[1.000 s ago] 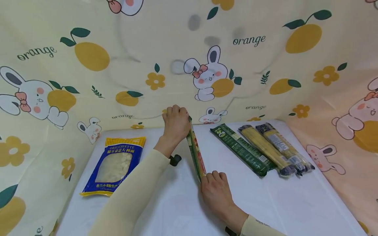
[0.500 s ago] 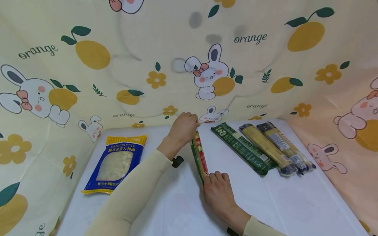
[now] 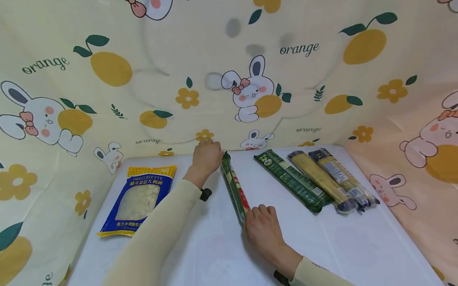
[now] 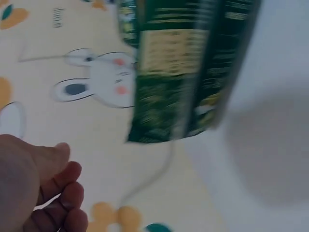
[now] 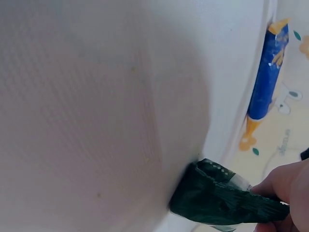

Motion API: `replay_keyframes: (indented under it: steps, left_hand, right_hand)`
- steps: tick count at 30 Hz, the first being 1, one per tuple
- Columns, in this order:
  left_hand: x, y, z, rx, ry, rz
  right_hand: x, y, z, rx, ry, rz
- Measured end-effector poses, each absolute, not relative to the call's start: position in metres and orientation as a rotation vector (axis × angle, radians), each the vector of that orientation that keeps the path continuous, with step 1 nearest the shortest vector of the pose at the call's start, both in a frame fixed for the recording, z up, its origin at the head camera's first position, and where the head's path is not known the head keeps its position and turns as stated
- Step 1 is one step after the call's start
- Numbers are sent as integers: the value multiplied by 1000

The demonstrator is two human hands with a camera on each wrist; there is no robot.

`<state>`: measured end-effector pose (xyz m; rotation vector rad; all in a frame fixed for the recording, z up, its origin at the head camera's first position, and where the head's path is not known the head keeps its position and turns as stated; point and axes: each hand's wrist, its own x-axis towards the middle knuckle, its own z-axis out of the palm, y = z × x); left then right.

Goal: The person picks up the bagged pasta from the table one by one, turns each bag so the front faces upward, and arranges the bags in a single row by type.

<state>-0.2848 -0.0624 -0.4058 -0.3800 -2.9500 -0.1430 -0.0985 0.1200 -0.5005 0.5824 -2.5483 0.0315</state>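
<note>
A long, slim green pasta packet [image 3: 232, 186], with red and yellow on one side, stands on its narrow edge mid-table. Its near end is pinched by my right hand [image 3: 264, 230]; in the right wrist view, thumb and fingers grip the crimped green end [image 5: 227, 203]. My left hand [image 3: 207, 161] is beside the far end, holding nothing. The left wrist view has that hand's loosely curled fingers [image 4: 72, 191] apart from the packet's free end [image 4: 169, 96]. The left thumb is near the index fingertip.
A blue and yellow orecchiette bag [image 3: 139, 202] lies at the left. On the right are a flat green packet [image 3: 293, 180] and two clear packets of long pasta, one nearer [image 3: 322, 180] and one farther right [image 3: 341, 176]. A printed cloth [image 3: 214, 47] hangs behind the white table [image 3: 214, 254].
My left hand has let go of the packet's far end, moving rightward and then back left. That end now shows, tilted a little left. The right hand keeps its grip.
</note>
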Motion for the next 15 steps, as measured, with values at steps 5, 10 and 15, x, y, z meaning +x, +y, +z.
replay_keyframes:
  steps: [5,10,15]
  left_hand:
    - [-296,-54,-439,-281,-3021,-156]
    - [-300,-49,-460,-205,-3065,-168]
    - [-304,-39,-463,-306,-3038,-87]
  right_hand:
    - [-93,119,-500,610,-2599,67]
    - [-88,116,-501,653,-2589,63]
    - [-86,117,-502,655,-2594,17]
